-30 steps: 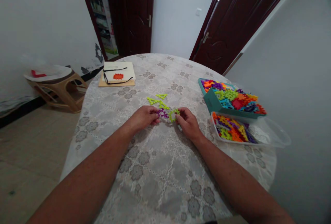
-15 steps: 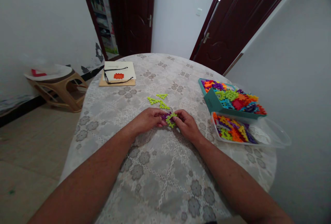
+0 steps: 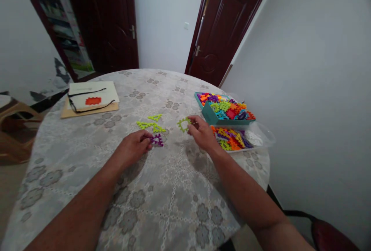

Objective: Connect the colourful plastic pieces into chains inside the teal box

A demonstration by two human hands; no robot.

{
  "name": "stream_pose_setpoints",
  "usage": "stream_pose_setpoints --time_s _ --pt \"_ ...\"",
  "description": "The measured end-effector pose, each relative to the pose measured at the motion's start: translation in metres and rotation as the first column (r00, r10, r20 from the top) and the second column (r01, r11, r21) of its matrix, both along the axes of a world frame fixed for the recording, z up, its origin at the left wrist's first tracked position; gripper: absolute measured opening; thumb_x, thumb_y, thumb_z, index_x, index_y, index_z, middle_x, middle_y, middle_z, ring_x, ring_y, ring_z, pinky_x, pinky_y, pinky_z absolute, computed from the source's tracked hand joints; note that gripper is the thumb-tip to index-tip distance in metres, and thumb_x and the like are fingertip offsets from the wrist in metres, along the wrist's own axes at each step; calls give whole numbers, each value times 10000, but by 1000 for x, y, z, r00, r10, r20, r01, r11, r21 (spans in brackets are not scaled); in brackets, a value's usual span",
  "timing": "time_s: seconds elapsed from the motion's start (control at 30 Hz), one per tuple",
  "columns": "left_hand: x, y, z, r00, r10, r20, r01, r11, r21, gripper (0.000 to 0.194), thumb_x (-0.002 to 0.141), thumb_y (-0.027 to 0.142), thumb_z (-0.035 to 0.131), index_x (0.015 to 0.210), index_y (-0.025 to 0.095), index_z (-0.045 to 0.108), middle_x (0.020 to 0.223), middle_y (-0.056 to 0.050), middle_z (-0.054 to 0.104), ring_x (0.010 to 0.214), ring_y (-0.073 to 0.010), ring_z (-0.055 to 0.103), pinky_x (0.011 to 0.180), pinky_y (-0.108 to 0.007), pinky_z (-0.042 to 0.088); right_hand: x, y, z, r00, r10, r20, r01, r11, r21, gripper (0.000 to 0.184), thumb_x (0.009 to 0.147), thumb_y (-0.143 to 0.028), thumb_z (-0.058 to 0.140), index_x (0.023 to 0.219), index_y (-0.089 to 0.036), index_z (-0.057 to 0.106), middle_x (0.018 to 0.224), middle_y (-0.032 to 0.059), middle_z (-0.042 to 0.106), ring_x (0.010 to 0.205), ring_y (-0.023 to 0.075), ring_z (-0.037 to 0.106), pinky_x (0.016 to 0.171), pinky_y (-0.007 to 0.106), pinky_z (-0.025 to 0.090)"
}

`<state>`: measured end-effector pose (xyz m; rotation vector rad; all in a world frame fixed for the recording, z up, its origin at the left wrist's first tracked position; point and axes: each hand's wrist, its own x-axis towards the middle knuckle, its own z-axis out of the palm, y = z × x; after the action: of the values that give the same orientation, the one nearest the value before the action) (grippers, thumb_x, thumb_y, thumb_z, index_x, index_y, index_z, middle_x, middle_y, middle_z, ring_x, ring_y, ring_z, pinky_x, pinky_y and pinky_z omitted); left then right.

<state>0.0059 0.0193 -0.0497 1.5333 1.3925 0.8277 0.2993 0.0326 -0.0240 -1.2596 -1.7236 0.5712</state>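
I have open cloth [image 3: 158,98] from the triangles [image 3: 159,130] to the far edge. Outstretched, my left hand [image 3: 135,147] pinches the purple piece [image 3: 160,141] beside the triangles; my right hand [image 3: 201,132], near the tub [image 3: 243,150], pinches the ring [image 3: 180,125].

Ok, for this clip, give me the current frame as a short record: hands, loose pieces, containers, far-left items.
Left hand: fingers at the edge of a purple piece
Right hand: holds a lime-green ring-shaped piece, apart from the purple one
Loose pieces: three lime-green triangles just beyond the purple piece
Containers: teal box and clear container, both with mixed-colour pieces
Far left: red-orange piece on a pale stack
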Motion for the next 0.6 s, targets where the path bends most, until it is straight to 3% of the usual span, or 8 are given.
stream_pose_setpoints --time_s 0.13,0.23,0.33,0.47,0.6 --pt "-1 -1 0 1000 -6 -26 7 1000 23 323 763 459 661 953 209 736 755 -36 749 695 -215 681 643 -293 506 66 19 41 964 -230 129 211 966 151 392 930 -339 571 1276 -207 703 939 26 662 789 192 647 779 337 541" --pt "0 -1 2 999 -11 -48 13 999 44 315 770 452 653 944 203 738 747 -43 745 684 -219 673 646 -303 503 115 34 57 888 -402 222 350 906 240 412 911 -319 573 1262 -177 736 928 55 703 828 224 646 831 370 523" --pt "0 -1 3 999 -14 -48 16 999 40 313 775 445 641 951 203 734 756 -49 752 698 -227 684 658 -311 511 146 45 58 810 -498 310 444 866 231 401 902 -302 572 1228 -162 756 908 68 725 819 237 645 847 388 513" --pt "0 -1 4 999 -3 -36 4 1000 18 314 757 453 659 943 211 732 757 -41 752 706 -229 691 665 -310 517 158 49 47 758 -505 413 478 861 176 366 893 -292 592 1184 -142 754 994 116 759 902 260 666 918 416 520" --pt "-4 0 6 998 36 -58 -35 999 16 336 744 456 662 963 213 741 771 -32 757 709 -227 696 658 -302 516 145 39 43 745 -568 349 458 816 352 319 916 -275 541 1117 -146 752 1139 167 754 1089 296 657 1044 465 489"
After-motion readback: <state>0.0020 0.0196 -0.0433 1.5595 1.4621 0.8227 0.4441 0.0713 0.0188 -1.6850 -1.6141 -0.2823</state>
